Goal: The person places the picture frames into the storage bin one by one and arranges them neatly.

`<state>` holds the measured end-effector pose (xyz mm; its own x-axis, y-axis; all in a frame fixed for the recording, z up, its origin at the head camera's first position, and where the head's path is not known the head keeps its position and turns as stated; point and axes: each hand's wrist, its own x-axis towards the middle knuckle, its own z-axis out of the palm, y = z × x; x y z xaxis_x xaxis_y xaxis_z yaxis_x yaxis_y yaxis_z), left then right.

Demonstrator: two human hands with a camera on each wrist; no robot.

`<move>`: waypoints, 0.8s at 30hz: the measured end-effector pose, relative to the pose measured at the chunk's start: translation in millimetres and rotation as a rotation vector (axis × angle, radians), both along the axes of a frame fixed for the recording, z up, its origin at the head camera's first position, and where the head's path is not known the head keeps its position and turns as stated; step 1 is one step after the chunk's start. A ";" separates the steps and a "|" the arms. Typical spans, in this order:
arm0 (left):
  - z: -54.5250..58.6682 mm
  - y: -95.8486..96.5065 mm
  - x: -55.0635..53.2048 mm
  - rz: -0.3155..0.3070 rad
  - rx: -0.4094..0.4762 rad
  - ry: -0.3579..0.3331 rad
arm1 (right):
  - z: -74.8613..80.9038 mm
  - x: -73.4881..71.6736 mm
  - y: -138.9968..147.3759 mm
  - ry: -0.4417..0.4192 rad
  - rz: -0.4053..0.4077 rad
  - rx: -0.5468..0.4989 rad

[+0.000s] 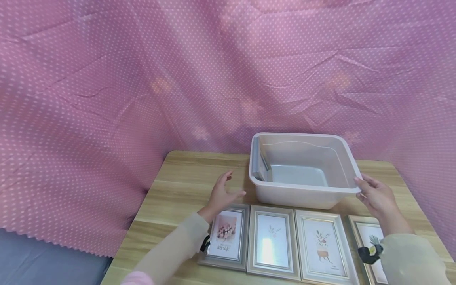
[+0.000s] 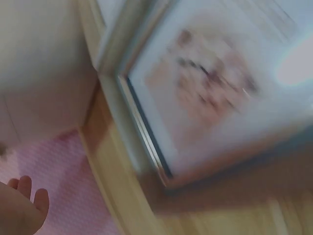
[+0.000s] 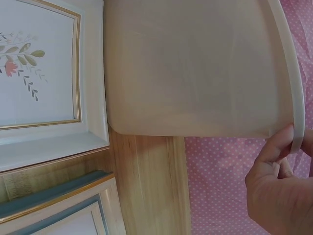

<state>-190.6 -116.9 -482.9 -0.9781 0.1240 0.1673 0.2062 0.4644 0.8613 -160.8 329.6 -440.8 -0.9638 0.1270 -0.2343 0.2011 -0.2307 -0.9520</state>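
Head view: the right hand pinches the near right corner of the tub; the left hand, grip wide and holding nothing, is near its left side; long axis crosswise, the tub stands by the far edge of the desk, behind four frames, with open room inside

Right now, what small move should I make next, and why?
Perhaps bring your left grip down to the "free style" frame: that grip is empty, thumb and fingers apart, and near that frame, while your right grip pinches the bin's rim. The bin has frames standing at its left end and bare floor beside them.
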 end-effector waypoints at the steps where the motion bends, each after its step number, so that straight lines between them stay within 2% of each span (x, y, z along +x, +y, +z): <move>1: -2.4 -6.5 -0.4 -0.007 -0.007 -0.001 | 0.1 0.0 -0.1 -0.003 0.001 0.006; 3: -6.9 -19.3 -0.4 -0.024 -0.010 -0.012 | 0.2 0.1 -0.2 -0.011 0.005 0.037; 8: -19.2 -49.0 2.0 -0.052 -0.050 -0.107 | 0.4 0.0 -0.7 -0.021 0.014 0.110; 14: -32.7 -76.9 8.0 -0.106 -0.118 -0.192 | -0.2 -0.7 -0.4 -0.018 0.017 0.105; 20: -43.7 -92.7 12.6 -0.066 -0.101 -0.269 | -1.4 -0.6 0.8 -0.016 0.023 0.116; 24: -53.4 -100.2 14.5 -0.037 -0.080 -0.290 | -1.9 -0.9 1.4 -0.015 0.023 0.115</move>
<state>-176.1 -217.1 -536.3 -0.9782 0.1620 -0.1303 -0.0250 0.5303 0.8474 -161.7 331.0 -442.7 -0.9633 0.1320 -0.2338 0.2193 -0.1155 -0.9688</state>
